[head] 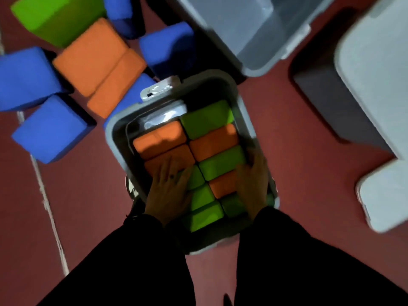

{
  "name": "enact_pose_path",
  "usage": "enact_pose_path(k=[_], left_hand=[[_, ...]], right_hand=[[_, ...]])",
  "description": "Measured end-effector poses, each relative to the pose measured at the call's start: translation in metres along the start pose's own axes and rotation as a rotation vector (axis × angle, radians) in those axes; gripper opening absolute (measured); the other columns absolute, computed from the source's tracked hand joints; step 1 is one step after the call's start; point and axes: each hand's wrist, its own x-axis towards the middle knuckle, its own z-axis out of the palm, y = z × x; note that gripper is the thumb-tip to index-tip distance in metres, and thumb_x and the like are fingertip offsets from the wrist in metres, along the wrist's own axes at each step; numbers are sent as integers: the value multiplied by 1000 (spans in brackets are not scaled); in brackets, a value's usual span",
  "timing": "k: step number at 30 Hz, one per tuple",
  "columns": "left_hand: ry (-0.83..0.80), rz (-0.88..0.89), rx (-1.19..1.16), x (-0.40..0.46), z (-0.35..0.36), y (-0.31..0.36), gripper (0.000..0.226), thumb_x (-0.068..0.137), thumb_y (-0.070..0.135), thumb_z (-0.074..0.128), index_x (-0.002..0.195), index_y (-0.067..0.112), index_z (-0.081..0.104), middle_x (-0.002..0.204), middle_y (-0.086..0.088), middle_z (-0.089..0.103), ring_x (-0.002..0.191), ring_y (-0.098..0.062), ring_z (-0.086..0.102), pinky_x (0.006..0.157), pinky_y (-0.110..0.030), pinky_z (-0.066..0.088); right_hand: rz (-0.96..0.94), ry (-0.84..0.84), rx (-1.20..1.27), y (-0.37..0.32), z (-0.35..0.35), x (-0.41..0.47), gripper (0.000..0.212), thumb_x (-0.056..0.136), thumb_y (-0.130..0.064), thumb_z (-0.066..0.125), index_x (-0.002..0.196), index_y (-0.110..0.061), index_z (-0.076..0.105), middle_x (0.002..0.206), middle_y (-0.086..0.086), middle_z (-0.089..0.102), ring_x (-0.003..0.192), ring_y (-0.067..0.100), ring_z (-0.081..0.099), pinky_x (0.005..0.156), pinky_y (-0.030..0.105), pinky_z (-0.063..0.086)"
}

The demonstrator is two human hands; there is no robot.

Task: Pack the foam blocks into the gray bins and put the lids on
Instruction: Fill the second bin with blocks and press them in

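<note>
A gray bin (114, 138) stands on the red floor right below me, filled with two rows of orange and green foam blocks. My left hand (169, 191) lies flat, fingers spread, on an orange block (163, 160) and a green one in the left row. My right hand (254, 186) rests flat on the right row near the bin's right wall, over an orange block (220, 184) and a green block (220, 162). Neither hand grips anything. Loose blocks lie at the upper left: blue (50, 129), orange (97, 65) and green (55, 16).
A second, empty gray bin (260, 38) stands behind the full one. Pale gray lids (375, 69) lie to the right, one nearer lid (388, 195) at the right edge. A white line (48, 206) runs along the floor at left. My dark sleeves fill the foreground.
</note>
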Motion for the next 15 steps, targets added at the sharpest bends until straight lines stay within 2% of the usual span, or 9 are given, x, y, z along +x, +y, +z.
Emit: enact_pose_path(k=[2, 4, 6, 8, 10, 12, 15], left_hand=[[-31, -1, 12, 7, -3, 0, 88, 80, 60, 52, 155, 19, 33, 159, -26, 33, 148, -49, 24, 118, -60, 22], [-34, 24, 70, 17, -6, -4, 90, 78, 66, 48, 153, 16, 38, 156, -26, 36, 142, -51, 30, 112, -64, 29], [-87, 61, 145, 19, -6, -2, 92, 76, 68, 48, 153, 19, 38, 157, -26, 33, 140, -52, 30, 110, -67, 29], [-116, 89, 138, 8, 1, 6, 91, 75, 67, 47, 152, 21, 38, 159, -24, 32, 143, -51, 28, 111, -69, 27], [-158, 92, 125, -10, 15, 22, 88, 76, 67, 49, 151, 23, 41, 160, -21, 32, 144, -48, 26, 113, -68, 27], [-246, 102, 151, -32, 39, 45, 91, 75, 70, 57, 153, 26, 39, 165, -18, 24, 150, -45, 16, 112, -70, 25], [-348, 13, 147, -58, 87, 72, 120, 62, 73, 71, 158, 31, 11, 169, -16, -8, 153, -46, -5, 107, -81, 14]], right_hand=[[284, 63, 100, 35, -6, -43, 56, 75, -31, 54, 127, -11, 60, 124, 11, 59, 117, 34, 56, 105, 51, 45], [514, 64, 181, 62, -1, -72, 73, 73, -35, 58, 139, -7, 51, 132, 13, 51, 125, 37, 51, 110, 51, 42], [579, 78, 273, 74, 5, -82, 82, 73, -29, 67, 148, -6, 41, 139, 13, 48, 132, 35, 46, 114, 50, 38], [625, 102, 389, 85, 12, -75, 105, 58, -45, 64, 153, -15, 34, 145, 13, 51, 133, 34, 50, 111, 53, 44], [726, 120, 511, 106, 26, -49, 127, 46, -54, 66, 159, -18, 21, 153, 13, 45, 137, 34, 48, 110, 54, 45], [830, 125, 623, 100, 25, -27, 133, 50, -54, 82, 160, -13, 20, 155, 10, 43, 138, 31, 48, 114, 51, 42], [911, 48, 713, 116, 30, -10, 123, 71, -50, 86, 161, -11, 14, 150, -1, 41, 135, 22, 47, 112, 38, 38]])
